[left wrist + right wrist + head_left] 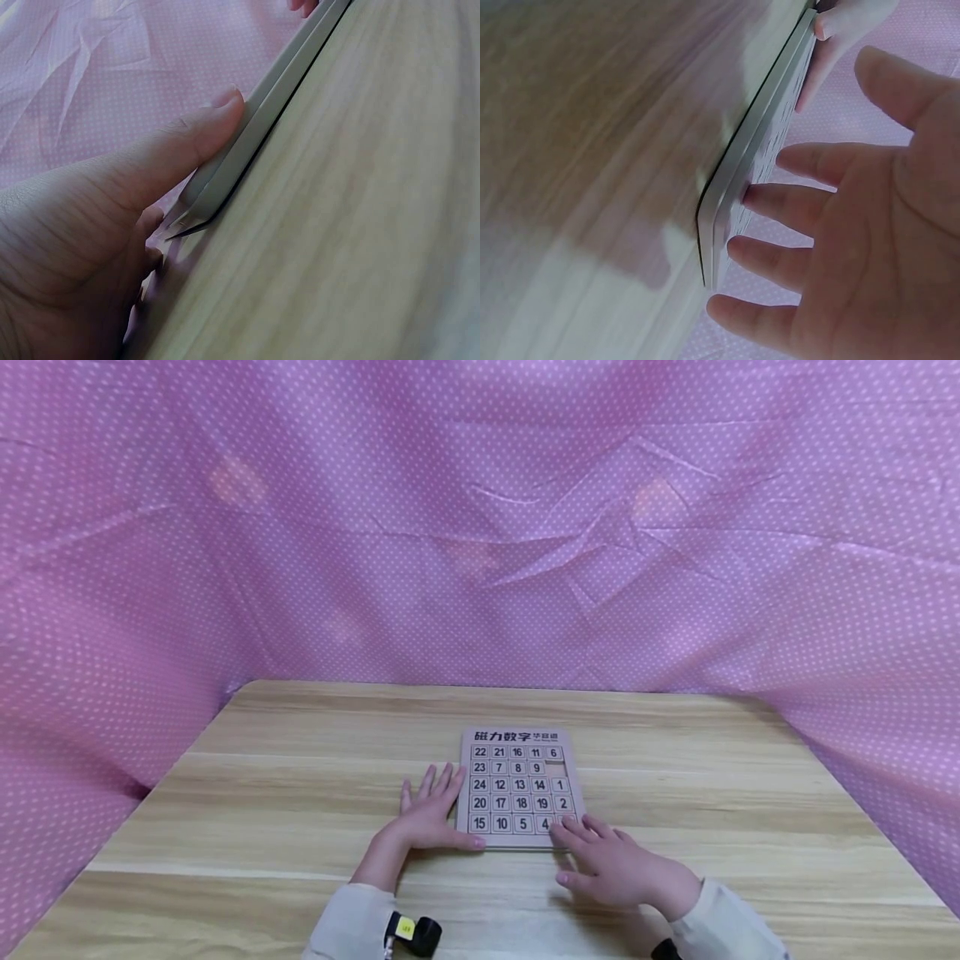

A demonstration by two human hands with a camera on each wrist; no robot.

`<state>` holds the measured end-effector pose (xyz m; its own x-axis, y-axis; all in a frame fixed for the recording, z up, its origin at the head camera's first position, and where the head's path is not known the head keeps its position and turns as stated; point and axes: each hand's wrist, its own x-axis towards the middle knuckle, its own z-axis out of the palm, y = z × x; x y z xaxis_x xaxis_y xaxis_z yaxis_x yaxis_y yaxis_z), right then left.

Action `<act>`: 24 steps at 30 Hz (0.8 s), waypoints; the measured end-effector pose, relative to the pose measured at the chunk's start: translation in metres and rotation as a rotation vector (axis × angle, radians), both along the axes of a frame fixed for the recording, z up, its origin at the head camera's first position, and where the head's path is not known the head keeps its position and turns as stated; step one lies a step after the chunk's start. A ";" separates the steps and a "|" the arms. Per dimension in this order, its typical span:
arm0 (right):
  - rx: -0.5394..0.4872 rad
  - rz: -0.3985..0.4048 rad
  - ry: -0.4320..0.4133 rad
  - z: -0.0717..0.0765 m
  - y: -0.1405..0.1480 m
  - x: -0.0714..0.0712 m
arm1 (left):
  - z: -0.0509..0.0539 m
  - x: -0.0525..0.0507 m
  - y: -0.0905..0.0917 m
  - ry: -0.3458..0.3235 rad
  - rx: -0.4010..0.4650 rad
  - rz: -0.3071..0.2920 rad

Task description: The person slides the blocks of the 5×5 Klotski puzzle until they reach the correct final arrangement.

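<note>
A grey number sliding puzzle (517,842) lies flat on the table, its numbered square tiles in rows under a printed heading. One gap (556,769) shows at the right end of the second row. My left hand (429,822) rests at the lower left corner, fingers spread along the left side. In the left wrist view its thumb (217,124) presses the near edge of the board. My right hand (618,864) reaches over the lower right corner with straight, spread fingers. A fingertip touches the bottom right tile, whose number is covered.
The puzzle lies on a wood-grain table (300,743). Pink cloth with white dots (480,527) hangs behind the table and along both sides. A black device with a yellow label (406,928) is strapped to the left wrist.
</note>
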<state>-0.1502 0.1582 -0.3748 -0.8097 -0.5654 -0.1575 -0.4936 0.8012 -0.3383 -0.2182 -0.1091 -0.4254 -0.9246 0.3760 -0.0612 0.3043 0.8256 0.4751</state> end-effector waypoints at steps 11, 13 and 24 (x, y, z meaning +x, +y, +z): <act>0.005 -0.049 0.017 -0.006 -0.005 -0.015 | 0.000 0.001 0.001 0.000 0.009 -0.004; 0.013 -0.059 0.020 -0.007 -0.006 -0.017 | 0.001 0.001 0.001 0.002 0.008 -0.006; 0.009 -0.067 0.046 -0.005 -0.009 -0.021 | 0.000 0.000 0.000 0.003 0.000 -0.005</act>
